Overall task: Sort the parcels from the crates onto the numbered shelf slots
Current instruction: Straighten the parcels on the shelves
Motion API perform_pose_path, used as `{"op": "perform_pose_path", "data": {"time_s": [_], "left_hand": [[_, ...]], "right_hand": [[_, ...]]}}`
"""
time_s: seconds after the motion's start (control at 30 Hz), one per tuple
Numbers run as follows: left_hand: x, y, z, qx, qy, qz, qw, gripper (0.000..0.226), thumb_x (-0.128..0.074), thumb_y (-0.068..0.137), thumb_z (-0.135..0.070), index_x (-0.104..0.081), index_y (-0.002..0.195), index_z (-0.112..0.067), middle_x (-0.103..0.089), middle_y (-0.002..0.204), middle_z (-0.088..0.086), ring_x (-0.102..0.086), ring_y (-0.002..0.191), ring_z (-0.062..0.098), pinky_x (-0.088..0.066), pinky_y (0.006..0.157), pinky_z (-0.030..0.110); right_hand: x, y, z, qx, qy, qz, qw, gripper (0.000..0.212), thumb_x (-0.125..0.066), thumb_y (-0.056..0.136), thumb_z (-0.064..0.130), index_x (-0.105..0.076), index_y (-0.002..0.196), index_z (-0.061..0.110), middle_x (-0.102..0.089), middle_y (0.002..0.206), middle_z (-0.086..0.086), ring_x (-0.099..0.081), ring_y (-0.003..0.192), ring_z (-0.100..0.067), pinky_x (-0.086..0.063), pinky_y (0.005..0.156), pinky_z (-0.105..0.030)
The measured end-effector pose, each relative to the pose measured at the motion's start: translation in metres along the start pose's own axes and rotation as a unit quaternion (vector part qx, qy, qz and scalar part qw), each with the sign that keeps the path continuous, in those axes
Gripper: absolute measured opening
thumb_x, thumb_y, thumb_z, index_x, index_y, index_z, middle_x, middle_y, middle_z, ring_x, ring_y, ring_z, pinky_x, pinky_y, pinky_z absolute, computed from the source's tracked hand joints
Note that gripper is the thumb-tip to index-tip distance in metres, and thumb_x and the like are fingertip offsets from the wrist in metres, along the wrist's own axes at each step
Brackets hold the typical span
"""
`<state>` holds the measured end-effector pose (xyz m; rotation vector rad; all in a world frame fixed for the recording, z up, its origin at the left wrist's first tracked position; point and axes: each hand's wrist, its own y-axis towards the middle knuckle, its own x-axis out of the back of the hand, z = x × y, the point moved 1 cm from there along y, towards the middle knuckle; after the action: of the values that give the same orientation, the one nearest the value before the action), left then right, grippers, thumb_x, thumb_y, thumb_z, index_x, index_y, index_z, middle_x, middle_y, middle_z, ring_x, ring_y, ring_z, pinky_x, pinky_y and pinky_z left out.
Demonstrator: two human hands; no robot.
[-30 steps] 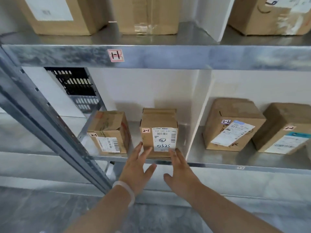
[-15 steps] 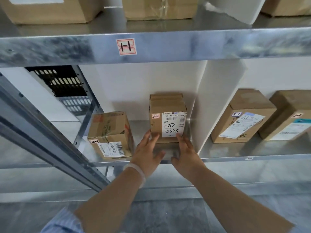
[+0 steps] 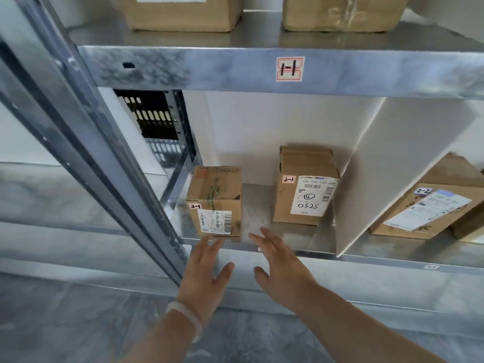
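Observation:
Two brown parcels stand in one slot of the metal shelf (image 3: pixel 309 251). The right parcel (image 3: pixel 305 187), tagged 2-1 and hand-marked 0325, sits deep in the slot beside a white divider (image 3: pixel 400 174). The left parcel (image 3: pixel 216 200), also tagged 2-1, stands near the shelf's front edge. My left hand (image 3: pixel 207 268) is open with its fingertips at the shelf lip just below the left parcel. My right hand (image 3: pixel 280 265) is open in front of the shelf edge, holding nothing, apart from both parcels.
A parcel tagged 2-2 (image 3: pixel 429 208) lies in the slot right of the divider. The upper shelf beam carries a 1-1 label (image 3: pixel 290 69), with two boxes (image 3: pixel 180 11) on top. A slanted metal upright (image 3: pixel 104 153) crosses the left side. A black crate (image 3: pixel 152 119) shows behind.
Both hands have let go of the 0325 parcel, now pushed deep into the slot, and have drawn back to the shelf's front edge. The view has shifted left.

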<state>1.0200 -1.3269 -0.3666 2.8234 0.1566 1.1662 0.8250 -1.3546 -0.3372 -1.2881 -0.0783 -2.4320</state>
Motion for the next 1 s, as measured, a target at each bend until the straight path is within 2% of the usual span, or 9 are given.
{"op": "perform_pose_path", "data": {"time_s": [0.1, 0.17, 0.27, 0.4, 0.53, 0.77, 0.9, 1.0], "left_hand": [[0.013, 0.005, 0.005, 0.022, 0.021, -0.022, 0.999, 0.055, -0.065, 0.092, -0.03, -0.045, 0.144, -0.027, -0.016, 0.162, -0.001, -0.02, 0.148, 0.02, -0.021, 0.117, 0.035], [0.021, 0.015, 0.007, 0.018, 0.019, -0.029, 0.999, 0.058, -0.065, 0.092, -0.029, -0.043, 0.145, -0.028, -0.014, 0.163, -0.001, -0.019, 0.149, 0.021, -0.021, 0.118, 0.036], [0.029, 0.031, 0.01, 0.012, 0.016, -0.013, 1.0, 0.064, -0.064, 0.092, -0.031, -0.035, 0.15, -0.029, -0.015, 0.163, -0.004, -0.016, 0.15, 0.018, -0.025, 0.12, 0.044], [0.029, 0.05, 0.018, 0.022, 0.018, 0.01, 1.0, 0.067, -0.06, 0.093, -0.04, -0.029, 0.152, -0.035, -0.013, 0.163, -0.01, -0.009, 0.15, 0.01, -0.02, 0.121, 0.043], [0.024, 0.066, 0.02, 0.025, 0.046, 0.042, 0.998, 0.071, -0.05, 0.092, -0.054, -0.019, 0.154, -0.038, -0.003, 0.164, -0.012, 0.0, 0.151, 0.012, -0.017, 0.122, 0.046], [0.02, 0.086, 0.013, 0.015, 0.08, 0.082, 0.993, 0.074, -0.048, 0.095, -0.052, -0.008, 0.156, -0.036, 0.008, 0.164, -0.01, 0.01, 0.15, 0.012, -0.011, 0.123, 0.046], [0.024, 0.076, 0.008, 0.011, 0.07, 0.065, 0.995, 0.079, -0.054, 0.094, -0.05, -0.007, 0.156, -0.039, 0.007, 0.165, -0.009, 0.006, 0.151, 0.015, -0.016, 0.122, 0.048], [0.026, 0.056, 0.002, -0.028, 0.127, 0.039, 0.991, 0.078, -0.051, 0.091, -0.055, -0.01, 0.155, -0.039, 0.005, 0.164, -0.008, -0.005, 0.152, 0.02, -0.024, 0.119, 0.05]], "right_hand": [[-0.003, 0.015, 0.012, 0.015, -0.013, 0.012, 1.0, 0.073, -0.054, 0.09, 0.036, -0.01, 0.147, 0.048, 0.004, 0.161, 0.017, -0.018, 0.146, -0.018, -0.034, 0.111, -0.04], [-0.006, 0.023, 0.017, 0.027, -0.022, 0.021, 0.999, 0.077, -0.054, 0.09, 0.036, -0.004, 0.148, 0.049, 0.005, 0.161, 0.017, -0.016, 0.147, -0.018, -0.031, 0.112, -0.04], [-0.007, 0.034, 0.02, 0.035, -0.036, 0.025, 0.998, 0.082, -0.053, 0.09, 0.036, 0.002, 0.15, 0.045, 0.005, 0.161, 0.018, -0.014, 0.147, -0.017, -0.026, 0.114, -0.039], [-0.003, 0.049, 0.021, 0.027, -0.055, 0.026, 0.998, 0.081, -0.051, 0.091, 0.035, 0.001, 0.152, 0.041, 0.003, 0.161, 0.015, -0.015, 0.146, -0.017, -0.027, 0.114, -0.038], [0.004, 0.064, 0.017, 0.014, -0.06, 0.018, 0.998, 0.079, -0.052, 0.089, 0.033, -0.007, 0.153, 0.036, -0.002, 0.162, 0.012, -0.017, 0.146, -0.018, -0.027, 0.114, -0.038], [0.01, 0.076, 0.015, -0.009, -0.062, 0.016, 0.998, 0.078, -0.053, 0.09, 0.033, -0.007, 0.154, 0.034, -0.003, 0.162, 0.01, -0.015, 0.147, -0.019, -0.028, 0.115, -0.043], [0.02, 0.059, 0.017, 0.013, -0.043, 0.006, 0.999, 0.079, -0.051, 0.089, 0.033, -0.004, 0.152, 0.039, 0.0, 0.162, 0.012, -0.015, 0.147, -0.019, -0.033, 0.112, -0.045], [0.032, 0.035, 0.014, 0.044, -0.077, -0.055, 0.995, 0.075, -0.051, 0.088, 0.041, -0.007, 0.148, 0.045, -0.005, 0.16, 0.014, -0.02, 0.145, -0.017, -0.035, 0.108, -0.041]]}}
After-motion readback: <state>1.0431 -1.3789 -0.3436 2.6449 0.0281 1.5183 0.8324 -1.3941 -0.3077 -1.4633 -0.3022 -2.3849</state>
